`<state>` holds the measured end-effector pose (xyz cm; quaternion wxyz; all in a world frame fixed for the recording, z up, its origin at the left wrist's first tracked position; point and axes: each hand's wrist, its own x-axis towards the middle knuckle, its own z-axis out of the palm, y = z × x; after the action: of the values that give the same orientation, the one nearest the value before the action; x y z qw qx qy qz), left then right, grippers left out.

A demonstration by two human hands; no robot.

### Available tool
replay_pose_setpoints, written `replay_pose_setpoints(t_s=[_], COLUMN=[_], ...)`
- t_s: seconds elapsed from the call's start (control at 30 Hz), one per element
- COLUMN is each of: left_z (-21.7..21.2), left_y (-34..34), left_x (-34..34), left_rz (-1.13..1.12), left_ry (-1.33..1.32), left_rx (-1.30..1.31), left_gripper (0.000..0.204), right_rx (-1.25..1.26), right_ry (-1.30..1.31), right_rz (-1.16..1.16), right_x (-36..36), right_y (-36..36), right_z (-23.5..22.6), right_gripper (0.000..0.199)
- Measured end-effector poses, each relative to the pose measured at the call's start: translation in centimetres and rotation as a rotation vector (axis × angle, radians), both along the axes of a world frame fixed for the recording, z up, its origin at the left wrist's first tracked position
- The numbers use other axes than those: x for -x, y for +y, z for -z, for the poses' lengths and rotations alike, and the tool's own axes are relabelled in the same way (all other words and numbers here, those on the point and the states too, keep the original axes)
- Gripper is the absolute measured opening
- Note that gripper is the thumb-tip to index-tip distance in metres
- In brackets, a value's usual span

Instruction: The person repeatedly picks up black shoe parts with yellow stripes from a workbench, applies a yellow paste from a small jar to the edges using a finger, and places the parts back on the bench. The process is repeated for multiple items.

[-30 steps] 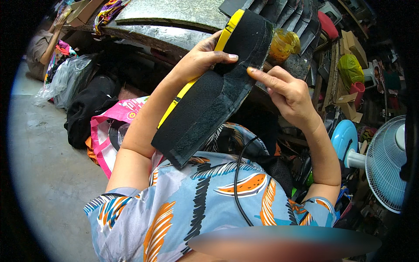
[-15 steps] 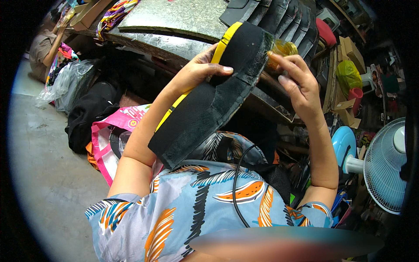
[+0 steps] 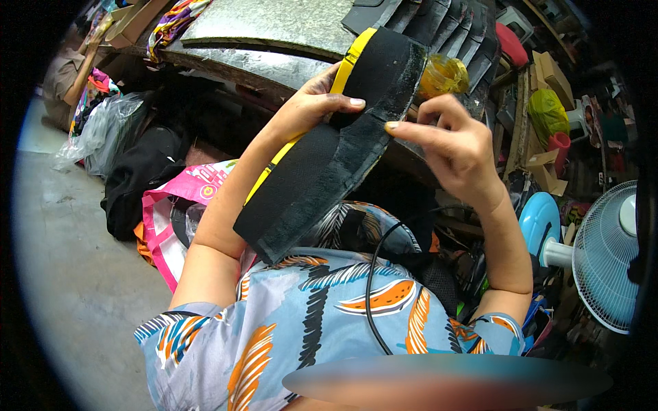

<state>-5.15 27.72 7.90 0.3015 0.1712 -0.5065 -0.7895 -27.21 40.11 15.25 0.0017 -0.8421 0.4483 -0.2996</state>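
In our left hand (image 3: 312, 106) we hold a long black panel (image 3: 329, 157), the grip clamped on its upper-left edge, thumb laid across the black face and other fingers hidden behind. The panel slants in front of our patterned shirt (image 3: 384, 335), its upper end just before the worktop (image 3: 253, 61), and a yellow strip (image 3: 353, 60) runs along its left edge. With our right hand (image 3: 462, 147) we keep the grip apart: the index finger points out to the panel's right edge, the others bend; whether the fingertip touches, we cannot tell. Beyond it we see a clear container (image 3: 442, 77) with yellow-orange contents, near a row of overlapping black pieces (image 3: 449, 34). At our right stands a white fan (image 3: 606, 257).
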Motion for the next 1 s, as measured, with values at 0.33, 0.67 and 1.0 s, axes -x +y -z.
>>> replay_pose_setpoints(t_s=[0.33, 0.67, 1.0], left_z=[-0.2, -0.3, -0.2], left_y=[0.3, 0.1, -1.9], left_x=[-0.7, -1.1, -0.9], left_rz=[0.043, -0.005, -0.2], left_ry=[0.008, 0.005, -0.013], left_rx=[-0.053, -0.01, 0.06], left_gripper=[0.062, 0.061, 0.048], right_rx=[0.199, 0.251, 0.037], right_ry=[0.106, 0.218, 0.43], right_rz=[0.372, 0.178, 0.459], right_x=[2.5, 0.7, 7.6], right_y=[-2.2, -0.6, -4.5], right_z=[0.0, -0.4, -2.5], right_gripper=[0.043, 0.038, 0.036])
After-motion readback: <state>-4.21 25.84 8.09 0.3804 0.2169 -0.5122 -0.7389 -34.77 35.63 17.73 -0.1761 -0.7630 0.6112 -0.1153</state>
